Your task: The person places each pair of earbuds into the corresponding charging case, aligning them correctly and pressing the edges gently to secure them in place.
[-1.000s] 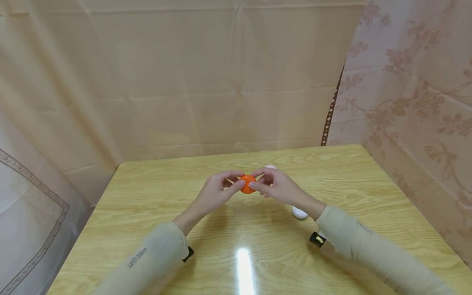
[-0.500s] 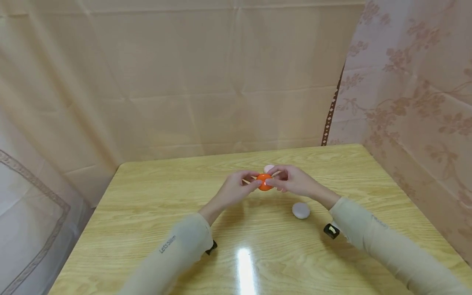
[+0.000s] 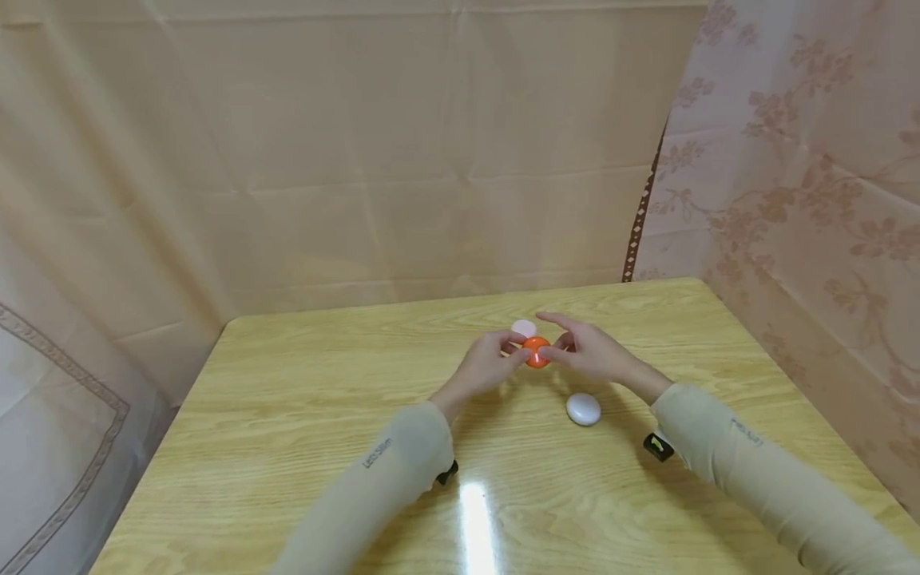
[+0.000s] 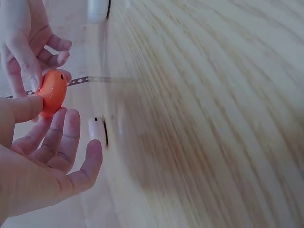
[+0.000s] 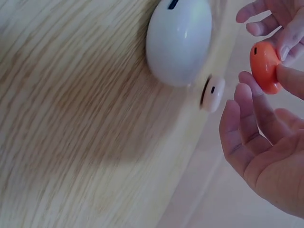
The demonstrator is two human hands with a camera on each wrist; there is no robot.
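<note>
Both hands hold a glossy orange pebble-shaped disc [image 3: 536, 352] above the table, one from each side. A small dark slot shows in its edge in the wrist views. My left hand [image 3: 487, 363] pinches its left side between thumb and fingers. On the opposite side, my right hand [image 3: 592, 351] pinches it with the thumb and a finger, while the index finger is lifted off. Just behind the orange disc, a pale pink disc [image 3: 524, 328] lies on the table. A larger white disc [image 3: 584, 409] rests nearer, below the right hand; it too has a dark slot [image 5: 173, 4].
The wood-grain table [image 3: 302, 383] reaches back to a beige curtain [image 3: 402, 160]. A flowered pink curtain [image 3: 812, 184] hangs along the right side, and a white cloth [image 3: 50, 447] hangs at the left.
Both hands have moved right with the orange disc, close to the pink one. The right index finger has lifted off it. The white and pink discs now show more fully.
</note>
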